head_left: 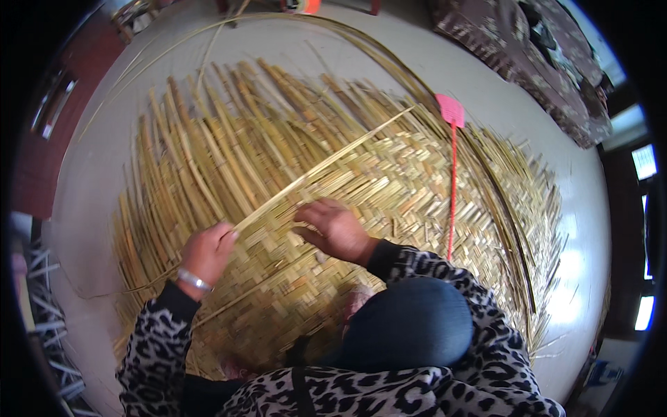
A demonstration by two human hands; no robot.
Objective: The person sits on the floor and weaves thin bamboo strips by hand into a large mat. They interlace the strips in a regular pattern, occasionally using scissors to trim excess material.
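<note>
My left hand [207, 251], with a silvery band at the wrist, is closed around one end of a pale split reed strip [309, 174]. From there the strip slants up to the right, across a large herringbone-woven mat [410, 163]. Beyond the weave, long loose reed ends [208, 149] fan out on the far and left sides. Just below the strip is my right hand [335, 228], over the woven part. Its fingers are parted and slightly bent, with nothing visible in them. The hand looks a little blurred.
A pink fly swatter [452, 111] with a red handle lies on the mat's right part. Long thin strips [497, 184] arc across the right side. A brown patterned cloth-covered piece of furniture [517, 59] stands far right. White crossed bars [52, 313] are at the left.
</note>
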